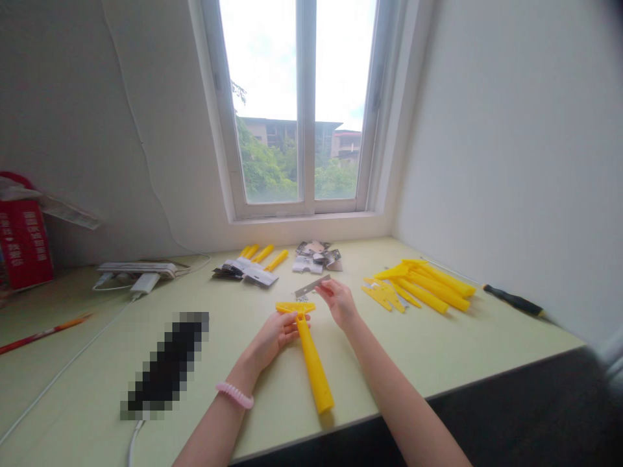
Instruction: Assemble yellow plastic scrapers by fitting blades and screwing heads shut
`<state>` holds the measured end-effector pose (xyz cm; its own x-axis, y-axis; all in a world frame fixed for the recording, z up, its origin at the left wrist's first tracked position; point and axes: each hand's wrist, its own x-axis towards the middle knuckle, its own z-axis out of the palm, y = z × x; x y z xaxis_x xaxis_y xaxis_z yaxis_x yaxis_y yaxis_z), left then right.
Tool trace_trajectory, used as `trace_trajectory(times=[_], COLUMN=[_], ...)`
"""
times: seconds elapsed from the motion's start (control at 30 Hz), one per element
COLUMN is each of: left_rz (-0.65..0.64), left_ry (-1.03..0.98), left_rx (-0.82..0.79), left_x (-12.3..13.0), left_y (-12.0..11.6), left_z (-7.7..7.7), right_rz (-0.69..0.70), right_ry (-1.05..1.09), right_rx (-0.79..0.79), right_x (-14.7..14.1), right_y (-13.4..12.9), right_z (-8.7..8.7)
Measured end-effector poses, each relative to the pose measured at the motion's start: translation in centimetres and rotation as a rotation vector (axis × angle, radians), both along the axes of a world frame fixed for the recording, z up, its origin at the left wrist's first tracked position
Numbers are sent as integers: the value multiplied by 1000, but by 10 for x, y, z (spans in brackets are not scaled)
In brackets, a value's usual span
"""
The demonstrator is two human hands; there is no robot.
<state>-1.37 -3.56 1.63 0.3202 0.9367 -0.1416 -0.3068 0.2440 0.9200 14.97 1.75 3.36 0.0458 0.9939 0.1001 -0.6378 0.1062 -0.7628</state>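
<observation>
My left hand (276, 336) is closed around the neck of a yellow plastic scraper (315, 366). The scraper's T-shaped head points away from me and its long handle slants toward the table's front edge. Between the thumb and fingers of my right hand (337, 299) is a thin grey metal blade (311, 286), held just beyond the scraper's head and apart from it. A small heap of screws (302, 299) lies under the blade, partly hidden. To the right rest several yellow scraper handles (428, 288) and flat yellow triangular pieces (384, 295).
Packaged yellow-handled scrapers (260, 266) and a pile of printed cards (317, 257) lie near the window. A black-handled screwdriver (513, 300) is at the right wall. On the left are a power strip (139, 268), a blurred-out dark object (168, 366) with a cable, a red pencil-like stick (43, 334) and a red box (26, 243).
</observation>
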Motion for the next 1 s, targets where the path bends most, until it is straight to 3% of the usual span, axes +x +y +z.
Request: trace_trajectory(times=[0.3,0.53,0.77,1.0], left_rz=[-24,-15,1,-9], left_ry=[19,0,6,-9], left_rx=[-11,-27,-21,-14], left_x=[-1,0,1,1], left_y=[2,4,3,3], left_z=[-4,-3,-3,-3], right_rz=[-21,19,23,9], right_ry=[-36,-36,81,-40], right_rx=[8,-73,-72,-92], right_x=[-1,0,-3,-3], right_y=[-1,1,1,1], right_z=[0,-4,-3,-5])
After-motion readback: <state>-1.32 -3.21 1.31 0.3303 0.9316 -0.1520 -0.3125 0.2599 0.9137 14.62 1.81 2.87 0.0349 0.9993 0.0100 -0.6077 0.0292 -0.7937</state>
